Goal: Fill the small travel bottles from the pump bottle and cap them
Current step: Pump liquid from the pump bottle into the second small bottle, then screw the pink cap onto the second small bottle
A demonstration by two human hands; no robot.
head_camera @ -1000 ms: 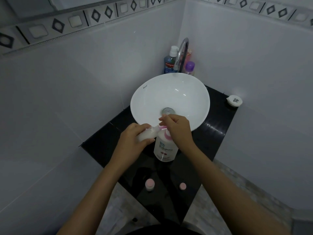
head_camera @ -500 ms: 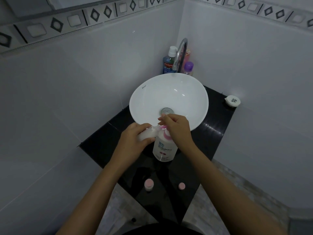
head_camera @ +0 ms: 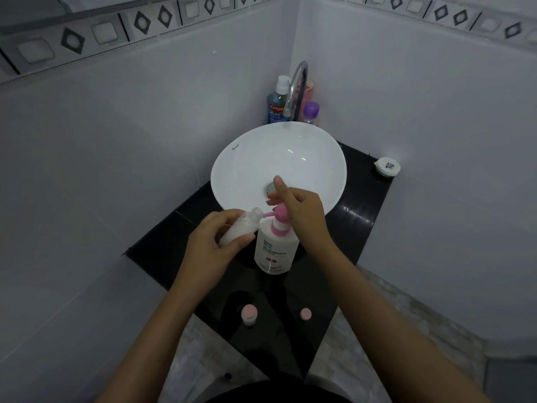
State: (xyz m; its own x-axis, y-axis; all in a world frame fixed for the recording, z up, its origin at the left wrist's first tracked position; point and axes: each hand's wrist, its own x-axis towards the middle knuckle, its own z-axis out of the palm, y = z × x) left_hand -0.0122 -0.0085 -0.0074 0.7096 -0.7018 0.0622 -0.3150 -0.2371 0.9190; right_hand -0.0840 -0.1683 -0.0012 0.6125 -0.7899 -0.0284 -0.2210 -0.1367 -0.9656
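The left hand (head_camera: pixel 212 248) is wrapping its fingers and thumb around a small travel bottle (head_camera: pixel 239 228), holding it tilted so its open neck is pointing up toward the pink spout of the pump bottle (head_camera: pixel 276 248). The right hand (head_camera: pixel 302 210) is resting its palm on the pink pump head (head_camera: pixel 279 213) with the fingers loosely spread and the index finger lifted; it is gripping nothing, only pressing or about to press.

Near the front edge of the black counter (head_camera: pixel 363 222), a second travel bottle with a pink cap (head_camera: pixel 249 314) is standing upright, and a loose pink cap (head_camera: pixel 305 313) is lying well apart to its right, likely the one for the bottle in hand.

The held bottle is looking already well filled with white liquid. To do this step well, the neck should be sitting directly under the spout tip before each press, since the two are looking just beside each other rather than aligned. Short, gentle strokes are suiting a nearly full bottle, and stopping below the neck is leaving room for the cap.

Beyond the hands, the white basin (head_camera: pixel 232 175) is catching any drips, with the tap (head_camera: pixel 296 85) and a mouthwash bottle (head_camera: pixel 276 106) behind it.
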